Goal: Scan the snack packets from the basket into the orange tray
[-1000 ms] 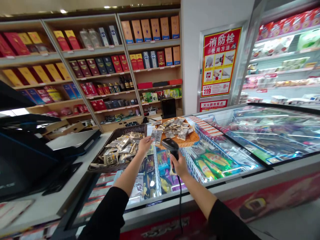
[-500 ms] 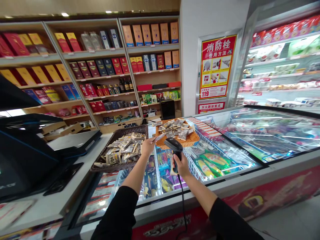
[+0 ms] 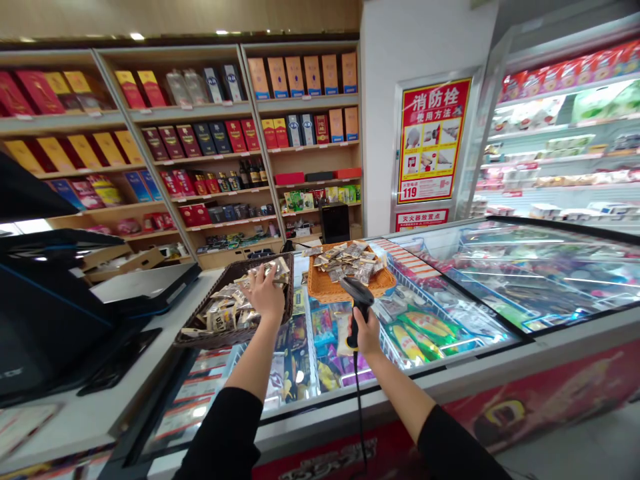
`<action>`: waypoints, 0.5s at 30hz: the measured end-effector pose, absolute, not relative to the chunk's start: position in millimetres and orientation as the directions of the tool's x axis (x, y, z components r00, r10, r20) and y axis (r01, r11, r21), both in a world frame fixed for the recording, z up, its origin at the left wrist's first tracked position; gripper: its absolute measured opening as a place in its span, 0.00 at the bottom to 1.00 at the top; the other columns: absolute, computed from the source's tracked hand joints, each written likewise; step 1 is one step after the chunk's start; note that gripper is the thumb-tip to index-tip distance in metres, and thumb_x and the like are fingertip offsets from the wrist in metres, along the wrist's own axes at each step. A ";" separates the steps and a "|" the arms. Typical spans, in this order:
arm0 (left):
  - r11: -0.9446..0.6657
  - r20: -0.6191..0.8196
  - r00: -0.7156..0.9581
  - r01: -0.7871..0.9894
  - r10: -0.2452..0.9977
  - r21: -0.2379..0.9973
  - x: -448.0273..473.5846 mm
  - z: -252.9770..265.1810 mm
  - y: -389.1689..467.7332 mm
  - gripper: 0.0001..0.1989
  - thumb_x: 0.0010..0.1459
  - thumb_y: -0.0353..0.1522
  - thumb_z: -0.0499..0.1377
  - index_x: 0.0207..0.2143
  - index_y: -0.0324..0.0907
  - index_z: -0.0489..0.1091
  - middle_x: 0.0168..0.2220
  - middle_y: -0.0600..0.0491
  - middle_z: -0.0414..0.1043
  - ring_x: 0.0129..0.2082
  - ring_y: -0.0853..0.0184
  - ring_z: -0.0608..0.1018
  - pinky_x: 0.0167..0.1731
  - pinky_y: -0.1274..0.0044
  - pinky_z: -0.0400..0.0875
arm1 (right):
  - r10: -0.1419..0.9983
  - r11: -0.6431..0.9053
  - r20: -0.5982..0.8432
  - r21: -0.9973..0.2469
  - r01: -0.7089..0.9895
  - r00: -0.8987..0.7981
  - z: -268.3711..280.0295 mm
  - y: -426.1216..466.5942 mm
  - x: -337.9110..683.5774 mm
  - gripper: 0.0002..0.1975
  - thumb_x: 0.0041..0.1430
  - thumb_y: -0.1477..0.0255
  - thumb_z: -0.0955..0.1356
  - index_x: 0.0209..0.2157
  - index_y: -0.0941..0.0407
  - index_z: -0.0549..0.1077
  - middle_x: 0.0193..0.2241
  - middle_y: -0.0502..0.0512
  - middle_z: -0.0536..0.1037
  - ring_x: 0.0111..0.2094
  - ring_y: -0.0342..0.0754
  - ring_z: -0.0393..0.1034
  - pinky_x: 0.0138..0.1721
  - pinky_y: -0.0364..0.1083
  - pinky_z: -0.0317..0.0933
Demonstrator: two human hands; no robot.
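My left hand (image 3: 265, 293) is over the dark brown wicker basket (image 3: 287, 308), its fingers spread above the small clear snack packets (image 3: 223, 317) heaped inside. Whether the fingertips touch a packet is hard to make out. My right hand (image 3: 367, 331) grips the handle of a black barcode scanner (image 3: 358, 291), whose cable hangs down over the freezer's front. Just behind the scanner sits an orange woven basket (image 3: 320, 288) with similar packets (image 3: 350, 260) piled in it. Both baskets rest on the freezer's glass top.
Beneath the glass of the chest freezer (image 3: 465, 353) lie wire baskets of colourful frozen packs. A counter with a black checkout machine (image 3: 50, 313) stands at the left. Shelves of boxed goods (image 3: 215, 137) line the back wall, and a lit display cooler (image 3: 565, 147) is at the right.
My left hand has moved left from beside the orange basket to over the dark basket, and the packet it held is no longer in its fingers. The scanner has shifted slightly right.
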State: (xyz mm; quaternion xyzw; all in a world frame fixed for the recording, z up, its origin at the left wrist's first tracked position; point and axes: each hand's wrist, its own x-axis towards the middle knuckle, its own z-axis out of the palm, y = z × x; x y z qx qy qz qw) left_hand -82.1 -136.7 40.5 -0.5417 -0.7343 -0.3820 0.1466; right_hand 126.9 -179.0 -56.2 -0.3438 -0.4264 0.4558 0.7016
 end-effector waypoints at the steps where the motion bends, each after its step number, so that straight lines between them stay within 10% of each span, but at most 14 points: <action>1: 0.173 0.564 -0.376 0.909 0.735 0.379 -86.0 41.8 -137.4 0.22 0.53 0.25 0.53 0.51 0.47 0.71 0.62 0.48 0.59 0.65 0.51 0.53 0.61 0.51 0.36 | 0.930 0.345 0.262 -0.867 -0.361 0.259 -55.5 -177.5 127.5 0.19 0.53 0.53 0.66 0.29 0.54 0.60 0.15 0.42 0.66 0.11 0.40 0.59 0.13 0.41 0.55; 7: 0.006 0.432 -0.143 0.953 0.890 0.303 -44.8 38.7 -112.6 0.21 0.53 0.31 0.57 0.51 0.42 0.71 0.62 0.41 0.57 0.64 0.48 0.53 0.61 0.53 0.40 | 0.869 0.338 0.090 -0.825 -0.452 0.486 -50.3 -169.4 134.5 0.20 0.53 0.51 0.65 0.30 0.53 0.57 0.16 0.43 0.66 0.12 0.41 0.60 0.14 0.42 0.57; 15: -0.202 0.195 0.100 0.752 0.976 0.628 82.9 13.9 -13.8 0.18 0.48 0.28 0.63 0.45 0.38 0.74 0.48 0.41 0.74 0.50 0.57 0.74 0.51 0.71 0.63 | 0.763 0.342 -0.084 -0.789 -0.510 0.641 -53.1 -160.4 152.0 0.18 0.56 0.52 0.62 0.31 0.52 0.56 0.16 0.42 0.64 0.12 0.41 0.60 0.14 0.41 0.57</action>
